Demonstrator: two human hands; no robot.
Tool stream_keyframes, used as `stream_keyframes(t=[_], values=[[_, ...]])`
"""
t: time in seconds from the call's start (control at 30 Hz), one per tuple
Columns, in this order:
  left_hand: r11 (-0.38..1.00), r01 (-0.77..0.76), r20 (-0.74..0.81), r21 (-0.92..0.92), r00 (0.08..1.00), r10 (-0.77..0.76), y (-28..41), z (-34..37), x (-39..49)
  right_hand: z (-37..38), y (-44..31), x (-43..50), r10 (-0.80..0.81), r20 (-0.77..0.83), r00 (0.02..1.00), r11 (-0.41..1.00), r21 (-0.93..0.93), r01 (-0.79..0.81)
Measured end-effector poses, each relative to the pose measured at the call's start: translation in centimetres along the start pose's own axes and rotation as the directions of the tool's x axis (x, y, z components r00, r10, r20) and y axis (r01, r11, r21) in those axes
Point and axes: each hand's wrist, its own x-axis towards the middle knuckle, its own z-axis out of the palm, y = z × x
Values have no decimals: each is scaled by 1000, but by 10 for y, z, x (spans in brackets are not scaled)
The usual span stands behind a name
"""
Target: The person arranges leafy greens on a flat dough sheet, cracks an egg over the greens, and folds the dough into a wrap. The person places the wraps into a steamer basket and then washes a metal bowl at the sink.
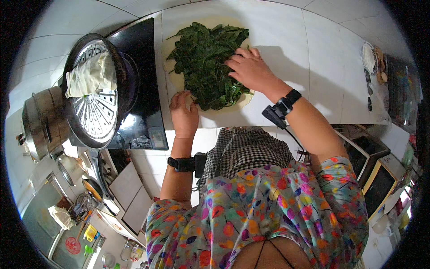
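A thick layer of dark green leaves (208, 60) covers most of a thin, pale sheet of dough (247, 100) on the white tiled counter (282, 30). Only the sheet's rim shows around the greens. My right hand (250, 69) rests at the right side of the pile, its spread fingertips on the leaves. At the near left corner is my left hand (184, 112), fingers bent beside the pile's edge. Whether its fingertips pinch a leaf or the dough is hard to tell. Both wrists wear black straps with small devices.
Left of the dough lies a black glass cooktop (141, 84). On it stands a pan (122, 67) with a perforated metal steamer rack (94, 117) and a folded pale dough piece (92, 75). A lidded metal pot (50, 117) is farther left. A bowl of white powder (369, 60) sits far right.
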Motion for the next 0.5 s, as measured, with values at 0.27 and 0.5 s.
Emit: stream_keyframes(t=[0.27,0.5], values=[[967,170,-149,190,979,-142,-24,20,-5,11,-4,31,68,98,993,997,20,-70],[956,254,-171,150,959,-228,-26,23,-3,-10,1,-3,-10,-48,999,992,125,16]])
